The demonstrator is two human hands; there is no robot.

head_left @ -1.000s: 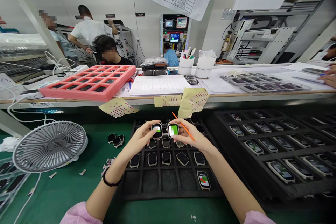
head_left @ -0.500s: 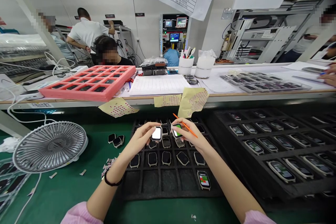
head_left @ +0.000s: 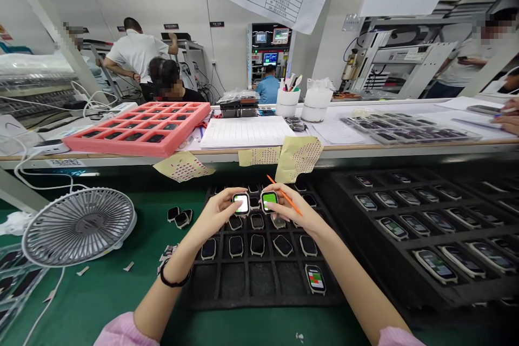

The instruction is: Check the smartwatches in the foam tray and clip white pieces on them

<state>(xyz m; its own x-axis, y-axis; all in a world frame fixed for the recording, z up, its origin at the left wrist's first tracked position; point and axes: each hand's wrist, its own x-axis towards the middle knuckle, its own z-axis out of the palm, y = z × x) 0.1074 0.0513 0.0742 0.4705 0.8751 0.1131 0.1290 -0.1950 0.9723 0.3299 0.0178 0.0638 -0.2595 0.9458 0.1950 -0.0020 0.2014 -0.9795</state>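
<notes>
Our left fingers (head_left: 232, 207) grip a white-lit watch (head_left: 244, 203), our right fingers (head_left: 276, 210) a green-lit watch (head_left: 270, 198) beside it, above the black tray (head_left: 261, 301); we would do well to press lightly, the orange stick (head_left: 284, 194) held clear of both

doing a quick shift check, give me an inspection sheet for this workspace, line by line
surface: green mat, with a black tray in front of the person
handled things: left watch, screen showing white; right watch, screen mostly green; orange stick
clutter: loose watches left of the tray; small scraps on the mat
grips: left grip holds the left watch; right grip holds the right watch, the orange stick lying across it
cables: white cable by the fan
surroundings: coral foam tray on the shelf; people beyond
</notes>
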